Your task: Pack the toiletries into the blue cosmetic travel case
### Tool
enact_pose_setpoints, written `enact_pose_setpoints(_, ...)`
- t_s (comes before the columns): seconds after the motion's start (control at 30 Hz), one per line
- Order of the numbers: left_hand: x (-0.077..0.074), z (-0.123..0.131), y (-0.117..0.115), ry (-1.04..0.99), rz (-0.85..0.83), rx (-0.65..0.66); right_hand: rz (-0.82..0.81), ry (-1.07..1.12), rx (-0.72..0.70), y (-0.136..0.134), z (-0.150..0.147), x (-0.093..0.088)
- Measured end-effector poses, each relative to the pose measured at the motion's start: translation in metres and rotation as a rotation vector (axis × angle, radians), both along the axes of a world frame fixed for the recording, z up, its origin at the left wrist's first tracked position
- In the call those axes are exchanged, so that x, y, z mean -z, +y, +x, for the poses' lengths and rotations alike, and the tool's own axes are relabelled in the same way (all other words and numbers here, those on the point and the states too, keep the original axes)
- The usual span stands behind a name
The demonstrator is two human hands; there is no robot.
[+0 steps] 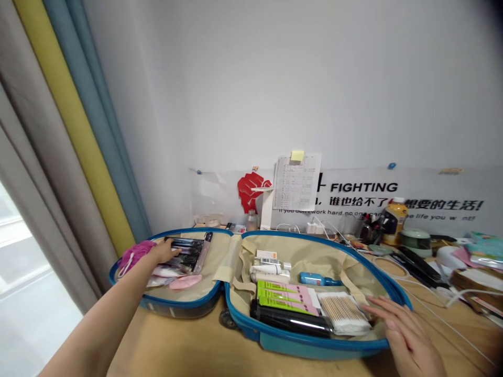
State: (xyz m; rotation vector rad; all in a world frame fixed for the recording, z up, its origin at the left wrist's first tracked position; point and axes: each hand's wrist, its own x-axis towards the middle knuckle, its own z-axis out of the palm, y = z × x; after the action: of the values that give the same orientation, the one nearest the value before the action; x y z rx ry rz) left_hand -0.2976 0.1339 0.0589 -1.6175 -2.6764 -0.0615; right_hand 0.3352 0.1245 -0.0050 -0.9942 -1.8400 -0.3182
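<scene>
A blue suitcase with beige lining lies open on a wooden table. Over its left half, my left hand rests with thumb and fingers apart on a clear pouch of dark, slender items. Beside that hand are a purple mesh puff and a pale pink item. My right hand is at the right rim with its fingers stretched out, close to a pack of cotton swabs. Green-and-pink packets, a black cylinder, a blue bottle and white tubes fill the right half.
Behind the suitcase stand a white lamp and a small glass bottle. To the right are a yellow-labelled bottle, a green-lidded jar, cables and a black elongated device. Curtains hang at left.
</scene>
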Motion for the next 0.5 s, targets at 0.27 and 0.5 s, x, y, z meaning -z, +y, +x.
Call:
enact_pose_setpoints(0.27, 0.0025, -0.0067, 0.0091, 0.008, -0.130, -0.083, 0.015, -0.035, -0.006, -0.0014, 0.0012, -0.0035)
enact_pose_setpoints(0.5, -0.0013, 0.0015, 0.0078, 0.008, -0.097, -0.072, -0.002, -0.025, 0.015, -0.0028, -0.0006, -0.0038)
